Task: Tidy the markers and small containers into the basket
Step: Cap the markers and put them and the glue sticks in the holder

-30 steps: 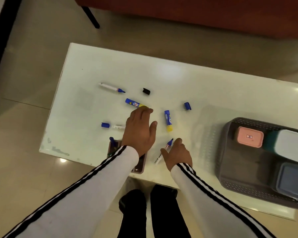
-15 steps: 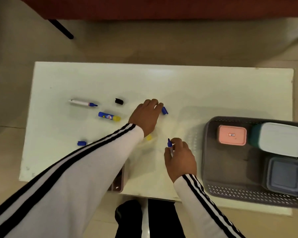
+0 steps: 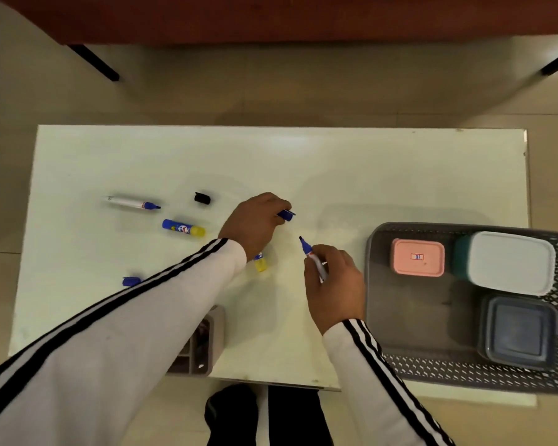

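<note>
My left hand [image 3: 255, 225] is closed on a blue marker cap [image 3: 286, 215] near the table's middle. My right hand [image 3: 334, 286] grips an uncapped blue-tipped marker [image 3: 310, 254], tip pointing up-left toward the cap. The grey basket [image 3: 400, 362] at the right holds a pink box [image 3: 417, 257], a white-lidded teal box [image 3: 511, 262] and a grey-blue box [image 3: 517, 329]. On the table lie another uncapped marker [image 3: 132, 202], a blue and yellow glue stick [image 3: 183, 227], a black cap [image 3: 202, 198], a blue cap [image 3: 131, 281] and a second glue stick [image 3: 260, 263], partly hidden by my left wrist.
A mauve compartmented holder [image 3: 200, 346] sits at the white table's [image 3: 368, 175] near edge, half under my left sleeve. A red-brown piece of furniture with black legs [image 3: 94, 61] stands beyond the table. My legs show below the near edge.
My left hand reached right and closed on the blue cap. My right hand lifted its marker off the table and turned the tip toward the cap. The camera view shifted left.
</note>
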Motion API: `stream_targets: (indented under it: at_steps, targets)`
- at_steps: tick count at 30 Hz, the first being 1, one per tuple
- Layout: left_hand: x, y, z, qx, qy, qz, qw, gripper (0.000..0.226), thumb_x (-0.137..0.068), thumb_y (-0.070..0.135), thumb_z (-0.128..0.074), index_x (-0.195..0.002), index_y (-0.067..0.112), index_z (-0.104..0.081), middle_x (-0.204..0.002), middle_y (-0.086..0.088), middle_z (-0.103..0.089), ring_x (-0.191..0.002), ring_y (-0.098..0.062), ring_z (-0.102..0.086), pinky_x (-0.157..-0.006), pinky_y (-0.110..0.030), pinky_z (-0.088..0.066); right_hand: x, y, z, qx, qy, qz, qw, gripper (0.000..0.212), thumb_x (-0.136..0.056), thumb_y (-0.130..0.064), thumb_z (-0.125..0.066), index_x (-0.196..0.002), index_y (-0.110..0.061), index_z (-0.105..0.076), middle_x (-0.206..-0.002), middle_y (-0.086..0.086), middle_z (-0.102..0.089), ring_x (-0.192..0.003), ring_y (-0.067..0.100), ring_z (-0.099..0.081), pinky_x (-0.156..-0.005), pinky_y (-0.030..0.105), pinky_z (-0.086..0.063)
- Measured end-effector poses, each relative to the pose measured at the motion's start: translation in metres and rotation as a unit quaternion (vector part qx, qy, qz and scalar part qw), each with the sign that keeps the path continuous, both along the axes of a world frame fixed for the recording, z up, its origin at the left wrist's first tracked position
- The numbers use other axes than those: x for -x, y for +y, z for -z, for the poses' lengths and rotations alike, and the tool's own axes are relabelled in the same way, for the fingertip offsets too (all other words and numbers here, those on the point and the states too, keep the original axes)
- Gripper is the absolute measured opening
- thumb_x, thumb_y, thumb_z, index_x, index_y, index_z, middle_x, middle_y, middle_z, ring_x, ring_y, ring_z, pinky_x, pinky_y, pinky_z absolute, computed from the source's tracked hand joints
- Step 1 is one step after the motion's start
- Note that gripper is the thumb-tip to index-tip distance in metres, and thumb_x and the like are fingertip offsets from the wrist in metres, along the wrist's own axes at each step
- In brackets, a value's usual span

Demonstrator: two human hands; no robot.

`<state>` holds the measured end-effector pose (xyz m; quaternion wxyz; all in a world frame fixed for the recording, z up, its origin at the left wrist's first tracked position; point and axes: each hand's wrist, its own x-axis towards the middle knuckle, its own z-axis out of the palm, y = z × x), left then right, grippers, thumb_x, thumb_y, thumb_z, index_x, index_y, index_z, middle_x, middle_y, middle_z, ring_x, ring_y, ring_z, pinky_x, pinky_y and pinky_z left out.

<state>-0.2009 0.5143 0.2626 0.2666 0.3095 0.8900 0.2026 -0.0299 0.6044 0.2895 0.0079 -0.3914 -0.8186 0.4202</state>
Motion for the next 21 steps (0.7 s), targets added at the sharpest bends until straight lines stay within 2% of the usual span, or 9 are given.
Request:
stream_targets:
  at_steps: [2, 5, 8, 11, 14, 18, 21]
  targets:
    - [-0.006, -0.006, -0.015, -0.029, -0.012, -0.004, 1.000, 0.026, -0.095, 0.009, -0.056, -0.118, 0.015, -0.067, -0.118, 0.000, -0.065, -0.107, -0.018, -0.059, -0.097, -0.026, -0.042, 0.012, 0.000, -0.008, -0.021, 0.000, -0.008, 1.000, 0.014, -0.096, -0.027, -0.058, -0.106, -0.024, -0.067, -0.099, -0.005, -0.064, -0.081, 0.017, -0.060, -0.067, 0.027, -0.042]
    - [-0.009, -0.017, -0.029, -0.061, 0.004, 0.003, 0.998, 0.026, -0.094, 0.006, -0.057, -0.118, 0.011, -0.068, -0.116, -0.003, -0.067, -0.106, -0.021, -0.061, -0.097, -0.033, -0.045, 0.026, -0.003, -0.018, -0.036, -0.006, -0.034, 0.999, 0.017, -0.096, -0.028, -0.056, -0.108, -0.026, -0.067, -0.101, -0.004, -0.065, -0.085, 0.020, -0.061, -0.069, 0.032, -0.048]
    - [-0.014, -0.032, -0.038, -0.091, 0.017, 0.038, 0.995, 0.027, -0.091, 0.002, -0.059, -0.116, 0.010, -0.068, -0.112, -0.005, -0.066, -0.102, -0.024, -0.063, -0.092, -0.040, -0.050, 0.032, -0.010, -0.026, -0.037, -0.025, -0.068, 0.997, 0.017, -0.096, -0.030, -0.056, -0.109, -0.028, -0.066, -0.099, -0.004, -0.064, -0.084, 0.021, -0.060, -0.067, 0.031, -0.045]
    - [-0.021, -0.054, -0.047, -0.095, 0.019, 0.059, 0.994, 0.034, -0.088, -0.003, -0.055, -0.118, 0.011, -0.066, -0.113, -0.005, -0.063, -0.100, -0.025, -0.063, -0.089, -0.041, -0.052, 0.032, -0.023, -0.032, -0.035, -0.020, -0.090, 0.995, 0.015, -0.095, -0.030, -0.057, -0.106, -0.027, -0.067, -0.094, -0.004, -0.063, -0.079, 0.019, -0.057, -0.063, 0.028, -0.037]
    - [-0.028, -0.079, -0.055, -0.073, 0.064, 0.063, 0.993, 0.040, -0.084, -0.006, -0.059, -0.120, 0.011, -0.066, -0.114, -0.006, -0.064, -0.099, -0.026, -0.064, -0.087, -0.041, -0.053, 0.031, -0.043, -0.039, -0.020, 0.000, -0.117, 0.993, 0.012, -0.095, -0.024, -0.059, -0.104, -0.024, -0.067, -0.091, -0.004, -0.065, -0.077, 0.016, -0.056, -0.064, 0.028, -0.036]
    - [-0.042, -0.100, -0.075, -0.088, 0.064, -0.011, 0.994, 0.054, -0.077, -0.013, -0.057, -0.127, 0.008, -0.062, -0.125, -0.008, -0.062, -0.113, -0.026, -0.060, -0.100, -0.030, -0.043, 0.033, -0.080, -0.054, 0.023, 0.030, -0.089, 0.995, 0.008, -0.090, -0.021, -0.065, -0.097, -0.020, -0.068, -0.088, -0.004, -0.069, -0.078, 0.017, -0.061, -0.071, 0.031, -0.048]
    - [-0.054, -0.120, -0.096, -0.107, 0.063, -0.090, 0.988, 0.060, -0.076, -0.015, -0.053, -0.132, 0.005, -0.057, -0.134, -0.010, -0.058, -0.124, -0.026, -0.054, -0.105, -0.029, -0.038, 0.038, -0.110, -0.073, 0.042, 0.061, -0.063, 0.995, 0.007, -0.088, -0.018, -0.067, -0.095, -0.017, -0.068, -0.088, -0.002, -0.070, -0.080, 0.018, -0.064, -0.076, 0.030, -0.050]
